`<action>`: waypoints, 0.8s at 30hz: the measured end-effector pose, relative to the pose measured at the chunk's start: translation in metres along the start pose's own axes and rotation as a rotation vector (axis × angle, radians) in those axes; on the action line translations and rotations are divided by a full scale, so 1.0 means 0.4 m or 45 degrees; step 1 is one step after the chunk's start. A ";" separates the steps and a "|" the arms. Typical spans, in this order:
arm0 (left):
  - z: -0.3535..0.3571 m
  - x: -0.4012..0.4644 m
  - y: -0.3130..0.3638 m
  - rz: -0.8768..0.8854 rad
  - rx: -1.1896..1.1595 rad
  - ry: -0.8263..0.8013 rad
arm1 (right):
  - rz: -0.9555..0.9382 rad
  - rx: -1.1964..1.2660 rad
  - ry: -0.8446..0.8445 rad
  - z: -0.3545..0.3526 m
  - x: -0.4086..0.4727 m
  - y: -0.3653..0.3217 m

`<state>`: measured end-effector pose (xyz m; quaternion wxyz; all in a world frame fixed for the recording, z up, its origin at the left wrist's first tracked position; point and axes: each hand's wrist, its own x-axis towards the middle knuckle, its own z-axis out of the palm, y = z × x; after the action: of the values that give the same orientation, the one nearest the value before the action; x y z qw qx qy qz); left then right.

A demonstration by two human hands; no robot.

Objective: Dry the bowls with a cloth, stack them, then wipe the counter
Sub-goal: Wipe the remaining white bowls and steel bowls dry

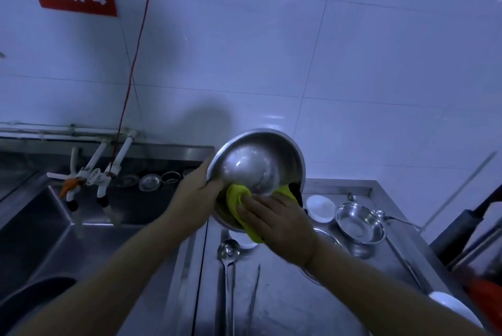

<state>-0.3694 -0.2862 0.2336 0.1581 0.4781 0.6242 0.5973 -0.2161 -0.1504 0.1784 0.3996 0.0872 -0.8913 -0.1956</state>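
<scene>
Steel bowl [258, 164]: held up off the counter [285, 295], tilted so its mouth faces the person, rim to the upper right.
Left hand [197, 194]: fingers curled round the bowl's left rim, carrying it.
Right hand [277, 223]: lies on the yellow cloth [239, 197], pressing it against the bowl's lower edge; fingers look fairly flat.
Key relation: cloth sits at the bowl's near, lower rim, right hand nearer; the upper inside is likely the next part to dry.
Smaller steel bowl [360, 223]: on the counter to the right, likely where stacking goes.

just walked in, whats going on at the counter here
A person is drying a large steel bowl, held up and tilted over the counter. The left hand grips its rim while the right hand presses a yellow cloth against it. A smaller steel bowl and a white dish sit on the counter.
</scene>
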 end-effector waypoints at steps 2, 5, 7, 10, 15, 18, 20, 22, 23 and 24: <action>-0.037 0.030 0.016 -0.018 0.355 -0.254 | -0.219 -0.035 -0.110 -0.013 -0.025 0.058; -0.053 0.078 0.039 -0.085 0.380 -0.279 | -0.183 -0.079 -0.087 -0.013 -0.027 0.065; -0.026 0.076 0.035 -0.131 0.071 -0.079 | 0.015 -0.099 0.005 -0.005 -0.006 0.032; 0.070 0.012 -0.012 -0.129 -0.274 0.135 | 0.381 -0.120 0.150 0.009 0.048 -0.032; 0.116 -0.009 -0.046 -0.160 -0.688 0.297 | 0.527 0.006 0.205 0.019 0.073 -0.099; 0.080 0.001 -0.036 -0.053 -0.615 0.178 | 0.331 0.018 0.144 0.012 0.037 -0.070; 0.042 0.012 -0.021 -0.021 -0.457 0.065 | 0.115 -0.011 0.042 -0.002 0.009 -0.017; -0.006 0.036 -0.001 -0.045 -0.205 -0.176 | -0.093 -0.040 -0.052 -0.016 -0.016 0.042; -0.027 0.051 0.010 -0.074 -0.088 -0.321 | -0.157 -0.047 -0.085 -0.022 -0.026 0.064; -0.043 0.065 0.017 -0.101 -0.027 -0.407 | -0.185 -0.056 -0.102 -0.026 -0.029 0.076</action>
<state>-0.3926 -0.2770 0.2536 0.2840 0.5404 0.6031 0.5134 -0.2004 -0.1220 0.1896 0.3503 0.1348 -0.8934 -0.2467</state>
